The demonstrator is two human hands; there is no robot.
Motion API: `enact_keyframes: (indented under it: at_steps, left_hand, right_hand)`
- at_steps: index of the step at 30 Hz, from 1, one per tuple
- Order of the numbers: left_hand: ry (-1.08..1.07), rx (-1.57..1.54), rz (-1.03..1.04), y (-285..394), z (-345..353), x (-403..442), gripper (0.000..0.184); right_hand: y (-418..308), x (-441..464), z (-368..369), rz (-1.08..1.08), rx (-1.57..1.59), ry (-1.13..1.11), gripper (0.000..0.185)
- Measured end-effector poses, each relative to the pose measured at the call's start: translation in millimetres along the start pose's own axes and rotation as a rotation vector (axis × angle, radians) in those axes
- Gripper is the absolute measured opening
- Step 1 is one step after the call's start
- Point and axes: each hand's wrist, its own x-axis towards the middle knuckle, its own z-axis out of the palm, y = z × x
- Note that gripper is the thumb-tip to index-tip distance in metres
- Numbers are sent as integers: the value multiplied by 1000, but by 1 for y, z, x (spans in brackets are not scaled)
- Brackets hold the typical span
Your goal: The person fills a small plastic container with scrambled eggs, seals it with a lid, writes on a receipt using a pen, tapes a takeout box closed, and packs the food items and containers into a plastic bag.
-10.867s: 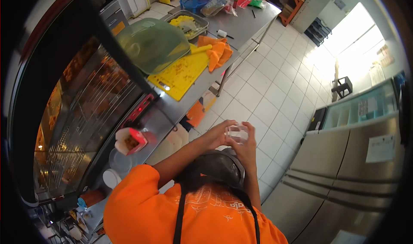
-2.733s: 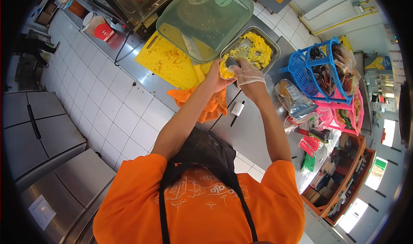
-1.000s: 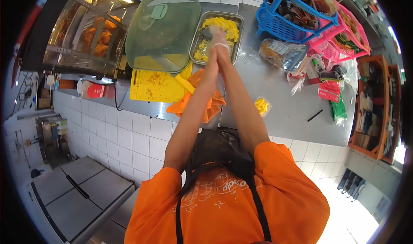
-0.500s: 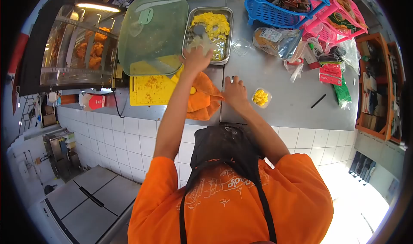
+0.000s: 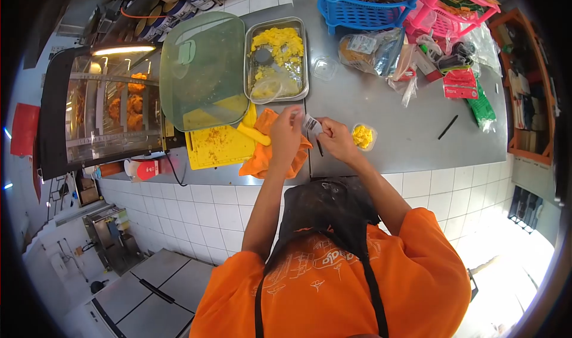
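Between my two hands is a small white label [image 5: 311, 125] with black printing. My right hand [image 5: 337, 140] is closed, pinching its right side. My left hand [image 5: 288, 130] pinches at its left edge, fingertips together. Under the label a thin dark object [image 5: 320, 149] lies near my right hand. An orange cloth [image 5: 262, 162] lies beneath my left hand. Just beyond, a metal tray [image 5: 307, 70] holds crumbled yellow food [image 5: 286, 43], a grey round piece [image 5: 263, 56] and a clear plastic piece [image 5: 271, 89]. Right of my right hand stands a small clear tub of yellow food [image 5: 362, 136].
A translucent green lid [image 5: 202, 76] overlaps a yellow board [image 5: 217, 150] on the left, beside a lit food warmer [image 5: 113, 93]. Blue [image 5: 363, 13] and pink baskets [image 5: 444, 22], packets [image 5: 460, 84], a clear lid [image 5: 324, 68] and a black pen [image 5: 448, 127] are right.
My left hand has left the clear plastic piece in the tray and drawn back toward me. My right hand has lifted off the table, and both now meet at the label.
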Motion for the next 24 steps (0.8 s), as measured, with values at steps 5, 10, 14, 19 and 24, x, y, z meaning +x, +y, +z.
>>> enact_keyframes:
  at_steps: [5, 10, 14, 19, 24]
  left_hand:
    - [-193, 456, 277, -16, 77, 67, 24]
    - [-314, 818, 222, -19, 128, 111, 26]
    - [-306, 872, 252, -25, 141, 119, 26]
    - [-259, 615, 296, 16, 125, 97, 21]
    - [-335, 10, 66, 27, 95, 62, 22]
  right_hand:
    - [39, -47, -14, 355, 685, -32, 17]
    - [-8, -65, -64, 316, 949, 151, 30]
    - [-37, -66, -97, 254, 953, 244, 38]
    - [-21, -60, -126, 286, 1051, 423, 25]
    - [27, -66, -175, 109, 1263, 385, 24]
